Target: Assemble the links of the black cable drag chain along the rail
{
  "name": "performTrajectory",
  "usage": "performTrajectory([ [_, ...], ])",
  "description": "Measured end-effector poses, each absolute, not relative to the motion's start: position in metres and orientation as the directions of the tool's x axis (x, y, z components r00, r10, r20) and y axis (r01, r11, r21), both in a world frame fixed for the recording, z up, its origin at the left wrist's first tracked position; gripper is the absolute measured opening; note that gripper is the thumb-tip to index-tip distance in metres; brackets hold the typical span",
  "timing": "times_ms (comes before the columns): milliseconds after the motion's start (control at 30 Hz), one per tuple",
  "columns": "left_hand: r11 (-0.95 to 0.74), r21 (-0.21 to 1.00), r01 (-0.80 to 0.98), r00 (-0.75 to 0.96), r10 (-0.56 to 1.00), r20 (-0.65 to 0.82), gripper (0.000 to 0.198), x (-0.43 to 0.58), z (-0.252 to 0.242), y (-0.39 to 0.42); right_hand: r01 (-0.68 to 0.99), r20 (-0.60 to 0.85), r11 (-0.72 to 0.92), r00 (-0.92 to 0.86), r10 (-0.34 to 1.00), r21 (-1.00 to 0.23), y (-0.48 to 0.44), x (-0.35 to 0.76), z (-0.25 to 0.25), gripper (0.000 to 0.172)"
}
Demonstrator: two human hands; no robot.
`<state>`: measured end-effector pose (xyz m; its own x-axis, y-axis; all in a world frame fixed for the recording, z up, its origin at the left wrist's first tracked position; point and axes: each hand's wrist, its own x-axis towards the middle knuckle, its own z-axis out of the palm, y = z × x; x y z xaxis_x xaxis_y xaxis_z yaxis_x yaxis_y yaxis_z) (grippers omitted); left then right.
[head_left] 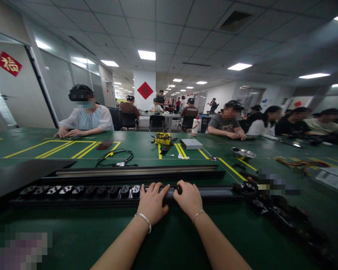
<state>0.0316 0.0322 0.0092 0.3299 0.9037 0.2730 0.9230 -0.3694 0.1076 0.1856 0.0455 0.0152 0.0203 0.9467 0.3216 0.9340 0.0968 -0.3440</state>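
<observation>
A long black rail (214,192) lies across the green table in front of me, with a row of several small black and white socket modules (81,190) set in its left part. My left hand (152,202) rests on the rail just right of the last module, fingers laid flat over it. My right hand (189,198) sits beside it, fingers curled, pinching a small dark part (179,189) against the rail. A second black rail (135,172) lies parallel just behind.
A pile of loose black modules (287,217) lies at the right. Behind the rails are a black cable (115,157), a yellow box (162,138), a grey box (191,144) and a metal dish (243,153). Several people sit along the table's far side.
</observation>
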Motion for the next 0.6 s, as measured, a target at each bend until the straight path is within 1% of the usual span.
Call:
performTrajectory([
  [200,-0.361,0.102,0.927,0.324,0.907,0.27,0.061,0.0316,0.0074,0.0333,0.932,0.326,0.1,0.021,0.945,-0.35,0.0467,0.1844,0.0164,0.012],
  [600,-0.364,0.099,0.926,0.327,0.905,0.272,0.061,0.0309,0.0075,0.0334,0.944,0.315,0.084,0.022,0.949,-0.318,0.0483,0.184,0.0167,0.012],
])
